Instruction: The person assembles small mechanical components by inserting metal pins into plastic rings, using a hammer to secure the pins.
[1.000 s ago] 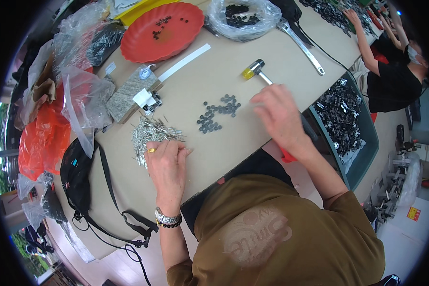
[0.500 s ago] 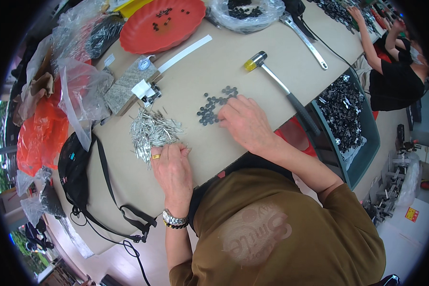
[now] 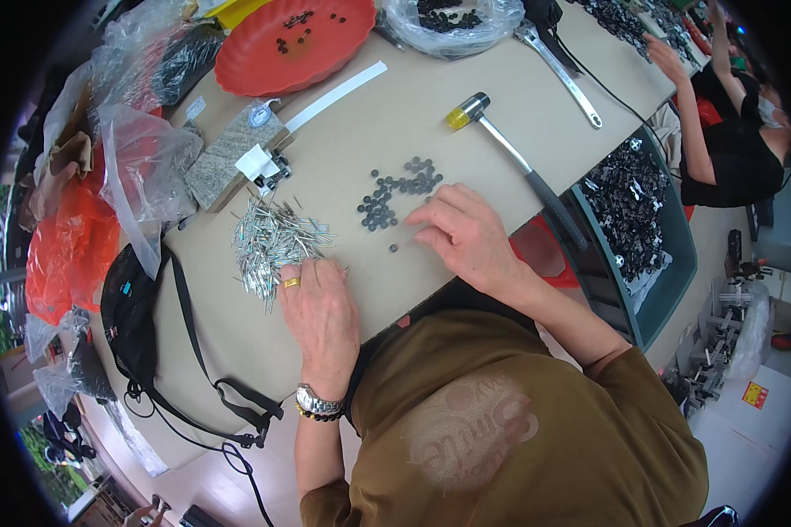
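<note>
My left hand (image 3: 318,307), with a ring and a watch, rests at the near right edge of a heap of thin silvery metal pins (image 3: 264,255). Its fingers are bent and close together; what they pinch is hidden. My right hand (image 3: 468,239) hovers just right of a cluster of small dark round discs (image 3: 380,211), thumb and fingers apart with nothing visible between them. One single disc (image 3: 393,248) lies on the table, nearer to me than the cluster and left of the right thumb.
A yellow-headed hammer (image 3: 510,145) and a wrench (image 3: 561,75) lie to the right. Behind the pins are a stone-like block (image 3: 233,158) and a red dish (image 3: 255,75). A bin (image 3: 684,263) of black parts stands right; a black bag (image 3: 136,312) lies left. A co-worker's hand (image 3: 666,60) shows far right.
My right hand has drawn back from the cluster toward the near right, its fingers parting. A single disc now shows apart from the others. My left hand stays by the pins.
</note>
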Tool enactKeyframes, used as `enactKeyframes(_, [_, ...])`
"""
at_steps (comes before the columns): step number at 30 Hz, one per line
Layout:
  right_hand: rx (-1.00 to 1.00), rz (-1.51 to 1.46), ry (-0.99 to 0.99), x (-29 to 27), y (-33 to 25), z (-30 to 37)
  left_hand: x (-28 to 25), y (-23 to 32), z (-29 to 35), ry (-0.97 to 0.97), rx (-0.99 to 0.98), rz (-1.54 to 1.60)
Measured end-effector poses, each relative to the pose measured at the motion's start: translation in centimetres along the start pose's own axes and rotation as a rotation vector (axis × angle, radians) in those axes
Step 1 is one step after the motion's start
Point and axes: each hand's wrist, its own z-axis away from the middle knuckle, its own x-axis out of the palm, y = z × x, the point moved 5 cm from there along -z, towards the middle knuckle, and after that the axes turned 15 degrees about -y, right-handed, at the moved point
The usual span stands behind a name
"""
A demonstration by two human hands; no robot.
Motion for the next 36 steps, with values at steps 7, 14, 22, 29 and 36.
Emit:
enactKeyframes(7, [-0.017, -0.011, 0.032, 0.3, 0.2, 0.7, 0.1, 0.0, 0.4, 0.034, 0.001, 0.118])
enactKeyframes(14, [0.012, -0.028, 0.049, 0.2, 0.4, -0.1, 2.1, -0.3, 0.3, -0.011, -0.147, 1.694])
enactKeyframes(22, [-0.054, -0.015, 0.055, 0.4, -0.3, -1.0, 2.6, 0.0, -0.1, -0.05, -0.136, 2.03])
enactKeyframes(29, [-0.175, 0.141, 0.065, 1.4, -1.1, -2.3, 2.7, -0.2, 0.4, 0.066, -0.205, 1.809])
enactKeyframes(36, [-0.251, 0.304, -0.041, 1.2, -1.3, -3.1, 2.3, -0.1, -0.1, 0.179, -0.156, 1.344])
